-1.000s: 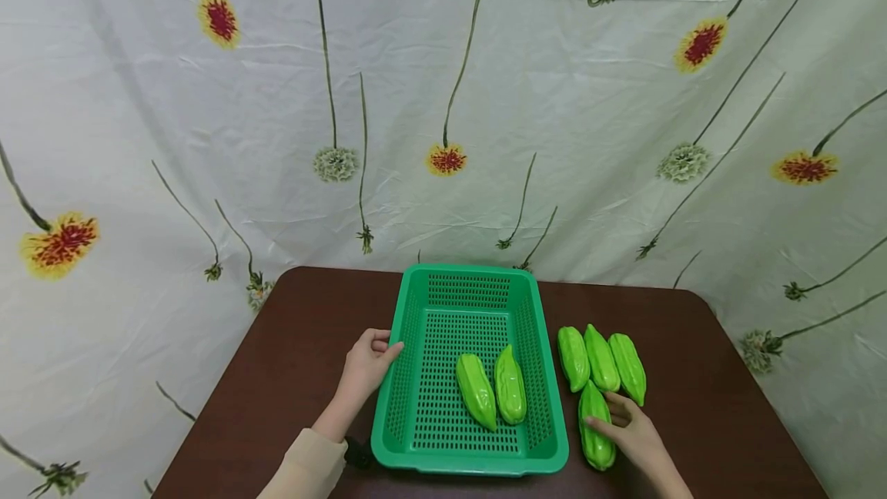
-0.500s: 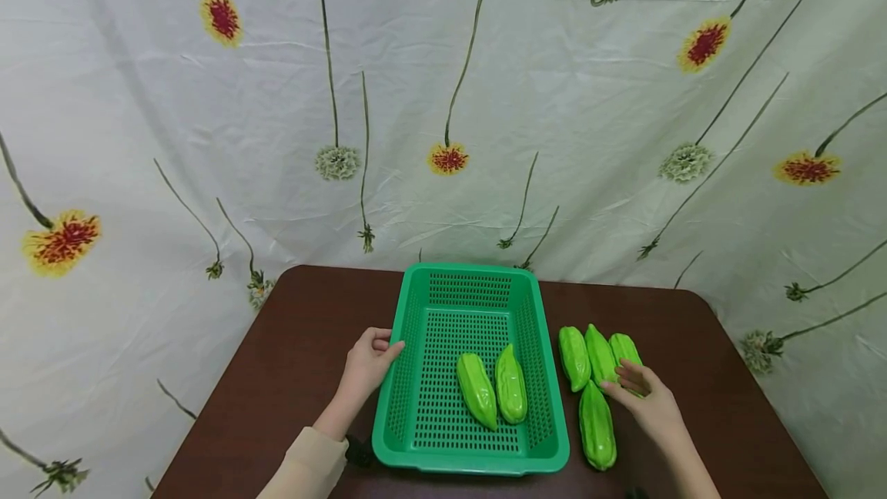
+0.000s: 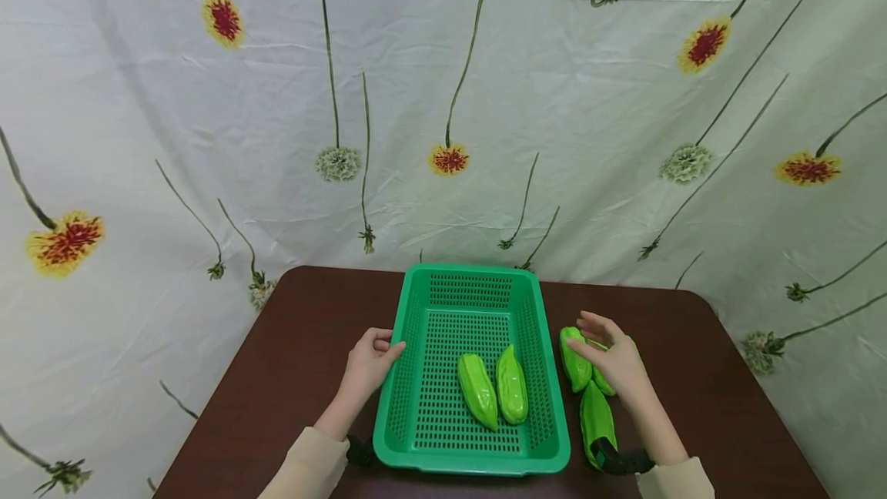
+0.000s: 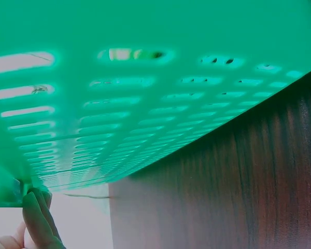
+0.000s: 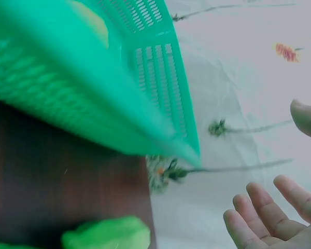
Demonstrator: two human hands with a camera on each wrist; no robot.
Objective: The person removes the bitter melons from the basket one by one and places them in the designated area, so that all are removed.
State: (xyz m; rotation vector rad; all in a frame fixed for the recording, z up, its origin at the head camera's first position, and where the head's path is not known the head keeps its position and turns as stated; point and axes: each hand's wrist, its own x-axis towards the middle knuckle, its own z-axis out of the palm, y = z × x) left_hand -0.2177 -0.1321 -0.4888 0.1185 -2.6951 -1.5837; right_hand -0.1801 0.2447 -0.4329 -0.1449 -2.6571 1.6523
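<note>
In the head view, my left hand [image 3: 371,360] pinches the left rim of a green perforated plastic basket [image 3: 471,460], thumb over the edge. The left wrist view shows its fingers [image 4: 39,218] at the rim, close to the basket wall [image 4: 197,26]. Two glossy ridged bitter melons, one left [image 3: 478,391] and one right [image 3: 511,385], lie in the basket. My right hand [image 3: 613,356] hovers over several more on the table, holding nothing, fingers spread in the right wrist view. It partly hides them; the nearest one [image 3: 596,418] lies partly behind a black wrist strap.
The dark brown wooden table [image 3: 319,314] has rounded far corners. A white cloth with printed flowers [image 3: 446,159] hangs right behind it. The loose bitter melons lie close together just right of the basket.
My right hand has let go of the near bitter melon and moved up and away over the farther ones. That melon stays on the table. My left hand and the basket have not moved.
</note>
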